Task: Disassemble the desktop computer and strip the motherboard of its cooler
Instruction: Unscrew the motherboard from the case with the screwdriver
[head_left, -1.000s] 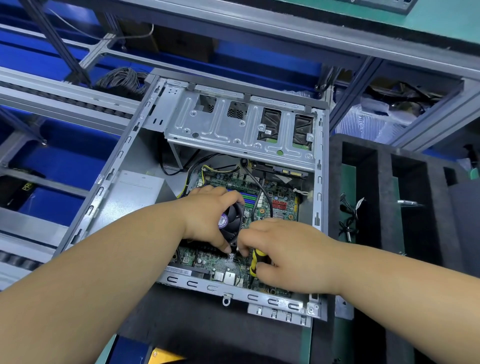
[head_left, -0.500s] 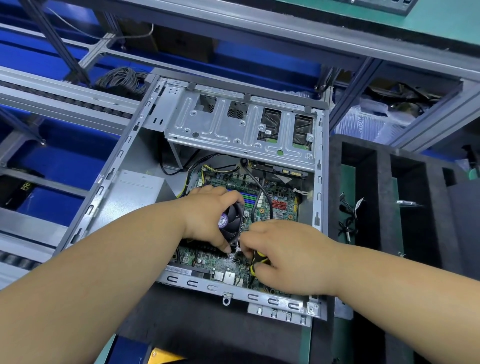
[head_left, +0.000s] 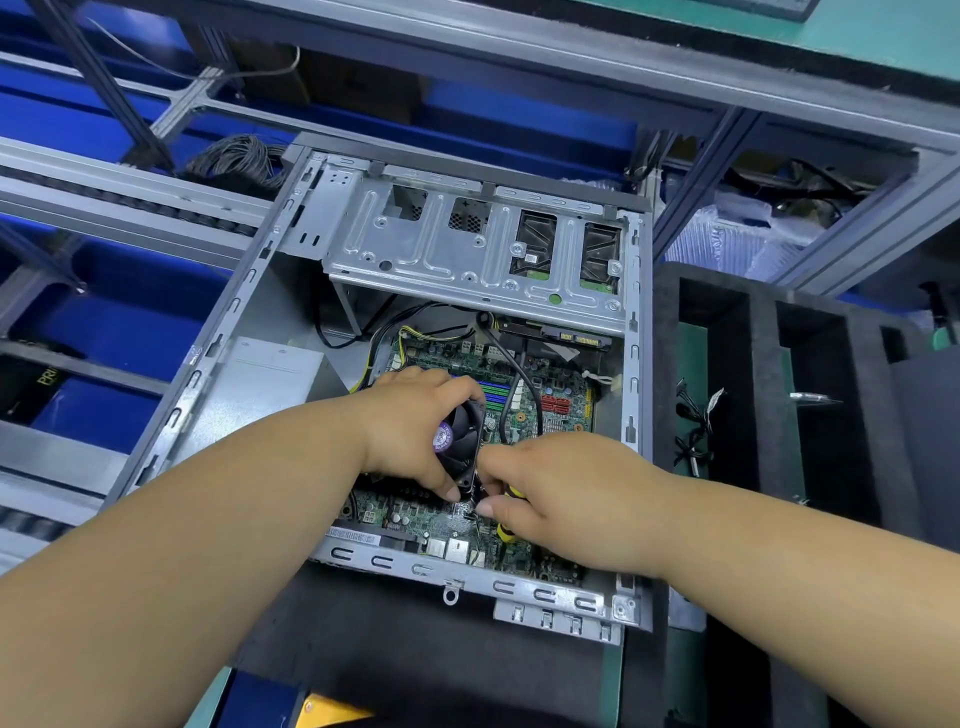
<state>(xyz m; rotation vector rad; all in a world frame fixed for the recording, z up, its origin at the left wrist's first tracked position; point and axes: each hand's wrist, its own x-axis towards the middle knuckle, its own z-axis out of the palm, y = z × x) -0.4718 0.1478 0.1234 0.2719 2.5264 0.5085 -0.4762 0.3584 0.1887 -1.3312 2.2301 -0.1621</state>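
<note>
Cooler (head_left: 462, 441) gripped by left hand (head_left: 415, 426), fingers curled over fan's far edge, thumb at near corner. Yellow-black screwdriver (head_left: 511, 512) held in curled fingers of right hand (head_left: 566, 499), just right of cooler. Motherboard (head_left: 524, 410) seen beneath both hands, inside open case (head_left: 636, 364).

case (head_left: 631, 364): dull grey sheet metal | tray (head_left: 763, 332): matt black foam | fan (head_left: 462, 441): black plastic

Computer case (head_left: 636, 364): 1 | circuit board (head_left: 561, 400): 1 | cooler fan (head_left: 462, 436): 1 | screwdriver (head_left: 511, 512): 1 | hands: 2, left (head_left: 415, 426), right (head_left: 566, 499) | foam tray (head_left: 763, 374): 1
</note>
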